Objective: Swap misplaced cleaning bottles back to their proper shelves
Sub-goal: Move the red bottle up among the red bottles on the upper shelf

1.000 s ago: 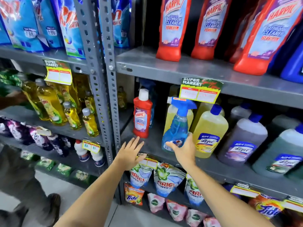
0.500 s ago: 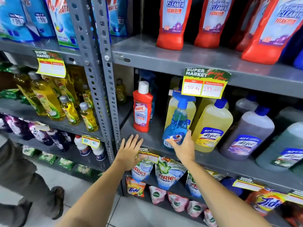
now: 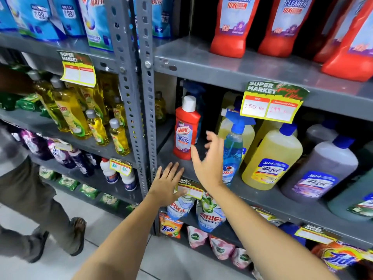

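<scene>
Harpic bottle [image 3: 186, 129] stands left of spray bottle [image 3: 232, 150], seemingly apart.

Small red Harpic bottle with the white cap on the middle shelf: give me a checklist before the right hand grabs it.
1. Right hand empty, fingers spread: ok.
2. Small red Harpic bottle with white cap upright on the grey metal middle shelf: ok.
3. Path from right hand to bottle clear: ok.
4. Blue spray bottle close behind the right hand, may get knocked: not ok.
5. Left hand empty, at the shelf edge: ok.
6. Free spot among the large red Harpic bottles above: cannot tell.
</scene>
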A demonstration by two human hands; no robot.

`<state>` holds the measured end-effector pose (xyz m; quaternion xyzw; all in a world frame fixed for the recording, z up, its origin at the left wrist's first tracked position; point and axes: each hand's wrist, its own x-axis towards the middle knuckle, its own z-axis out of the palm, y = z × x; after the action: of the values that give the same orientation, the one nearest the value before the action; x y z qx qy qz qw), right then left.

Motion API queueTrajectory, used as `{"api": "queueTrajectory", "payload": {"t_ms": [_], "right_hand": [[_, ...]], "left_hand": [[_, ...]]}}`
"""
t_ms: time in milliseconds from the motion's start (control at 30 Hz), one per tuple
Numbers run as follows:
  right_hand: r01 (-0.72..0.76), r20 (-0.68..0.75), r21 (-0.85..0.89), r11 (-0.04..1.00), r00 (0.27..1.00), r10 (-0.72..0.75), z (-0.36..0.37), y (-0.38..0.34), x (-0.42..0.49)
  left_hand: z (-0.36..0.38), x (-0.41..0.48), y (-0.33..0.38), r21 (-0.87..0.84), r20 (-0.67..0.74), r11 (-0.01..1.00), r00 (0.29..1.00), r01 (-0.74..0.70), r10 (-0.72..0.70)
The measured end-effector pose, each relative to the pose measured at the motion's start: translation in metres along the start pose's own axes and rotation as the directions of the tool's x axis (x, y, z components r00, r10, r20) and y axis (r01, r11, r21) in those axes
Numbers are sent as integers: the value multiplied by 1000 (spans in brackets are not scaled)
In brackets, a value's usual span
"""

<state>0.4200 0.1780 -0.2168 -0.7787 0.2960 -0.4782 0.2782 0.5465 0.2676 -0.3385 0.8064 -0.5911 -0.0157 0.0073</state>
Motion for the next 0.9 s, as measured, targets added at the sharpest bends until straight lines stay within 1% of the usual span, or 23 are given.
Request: {"api": "queueTrajectory", "payload": {"t_ms": [67,100,200,267,367,533,633,733,800,833,867,900], "right_hand": [[-140,60,-49,989,988,143,19,-3,19],[-219,94,-72,973,970,225,27,-2,29],[-453,170,-47,890,875,454,47,3,53],[-530,213,-13,848,827,520,59,10,65],[-577,222,-3,817,796,563,71,23,74],[-524,157,-7,851,840,519,73,31,64],[-436,147,10,900,891,430,59,24,51],[-348,166,73,935,928,332,31,2,39],[-302,180,164,939,945,273,2,-20,29],[-280,186,222,934,952,242,-16,-33,25],[-258,185,271,927,959,213,-34,-46,21],[-221,165,303,927,970,177,-55,-59,19]], "left_hand": [[1,0,0,2,16,1000,1000,6,-6],[2,1,-1,-8,16,1000,1000,4,-4],[2,3,-7,-49,1,999,1000,-18,18],[2,5,-11,-61,14,998,1000,-19,20],[2,8,-11,-59,53,998,999,-6,9],[4,8,-12,-75,74,997,997,15,-10],[-1,8,-11,-79,108,997,994,18,-9],[-15,7,-9,-59,183,998,983,16,-4],[-33,3,-8,-85,229,996,973,-2,22],[-47,2,-9,-122,218,992,975,-17,43],[-63,-2,-10,-157,173,987,983,-39,66],[-83,-4,-12,-172,88,982,992,-72,89]]}}
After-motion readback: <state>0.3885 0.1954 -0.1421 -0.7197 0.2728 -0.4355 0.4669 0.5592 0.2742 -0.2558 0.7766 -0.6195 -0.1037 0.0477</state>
